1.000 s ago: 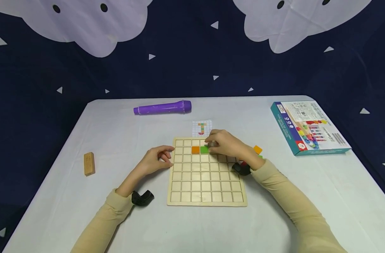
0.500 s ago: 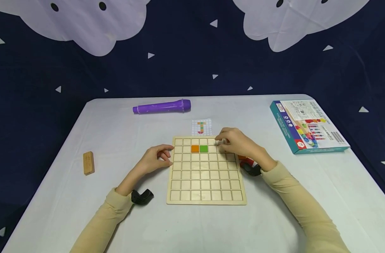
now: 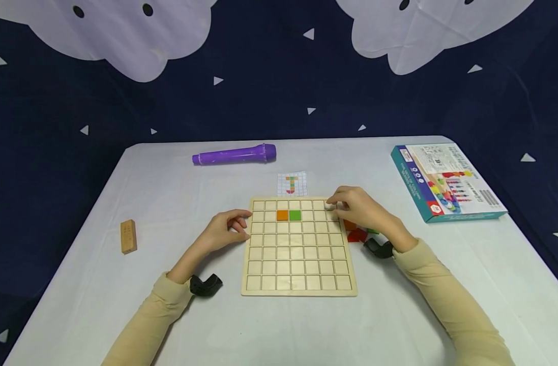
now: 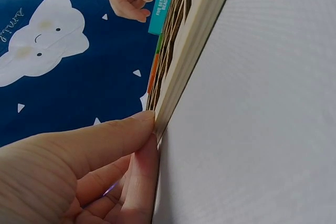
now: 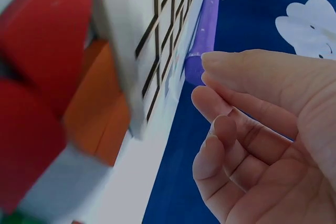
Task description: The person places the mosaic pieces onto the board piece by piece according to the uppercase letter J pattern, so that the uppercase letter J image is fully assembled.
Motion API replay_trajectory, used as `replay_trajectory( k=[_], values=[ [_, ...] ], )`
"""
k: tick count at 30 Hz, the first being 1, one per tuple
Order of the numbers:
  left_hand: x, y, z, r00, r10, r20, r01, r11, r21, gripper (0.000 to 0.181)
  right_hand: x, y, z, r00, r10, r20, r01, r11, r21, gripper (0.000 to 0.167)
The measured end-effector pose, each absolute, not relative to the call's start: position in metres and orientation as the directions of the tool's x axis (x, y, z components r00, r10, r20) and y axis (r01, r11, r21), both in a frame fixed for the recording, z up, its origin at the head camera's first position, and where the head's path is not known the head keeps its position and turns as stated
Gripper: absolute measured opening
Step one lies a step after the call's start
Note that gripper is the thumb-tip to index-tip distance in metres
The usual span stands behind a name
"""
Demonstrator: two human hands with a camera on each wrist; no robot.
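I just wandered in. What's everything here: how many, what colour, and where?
Grid board: one, pale wood, mid-table
Orange tile: one, orange, on board
Green tile: one, green, right of orange
Loose pieces: several, red, orange, green, right of board
Card: one, white patterned, beyond board
Microphone-like object: one, purple, far side
Box: one, teal and white, far right
Block: one, light brown, left side
Table: one, white, foreground
Backdrop: one, navy, behind table
Sleeves: two, tan, lower left and right
Wrist devices: two, black, by sleeve cuffs
Left hand: one, touching board's left edge
Right hand: one, at board's far right corner
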State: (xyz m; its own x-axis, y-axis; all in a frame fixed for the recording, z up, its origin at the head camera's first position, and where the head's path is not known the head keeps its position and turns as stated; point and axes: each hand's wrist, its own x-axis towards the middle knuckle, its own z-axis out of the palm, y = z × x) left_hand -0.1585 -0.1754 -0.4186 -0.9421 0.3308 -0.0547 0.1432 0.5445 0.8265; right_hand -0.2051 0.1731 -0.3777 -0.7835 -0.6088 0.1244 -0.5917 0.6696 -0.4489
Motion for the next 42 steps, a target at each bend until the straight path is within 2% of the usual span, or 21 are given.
replay_trajectory(
  k=[19,42],
  values=[
    [-0.157,-0.175,-0.417,-0.941,0.333,-0.058,0.14,0.54,0.83,0.054,-0.205,0.202,-0.388,-0.81,-0.575,0.115,-0.56,0.699,-0.445,0.019],
    [-0.157,-0.175,-0.416,-0.94,0.332,-0.076,0.12,0.529,0.84,0.055,-0.208,0.211,-0.394,-0.83,-0.557,0.037,-0.51,0.73,-0.456,0.023]
  ],
)
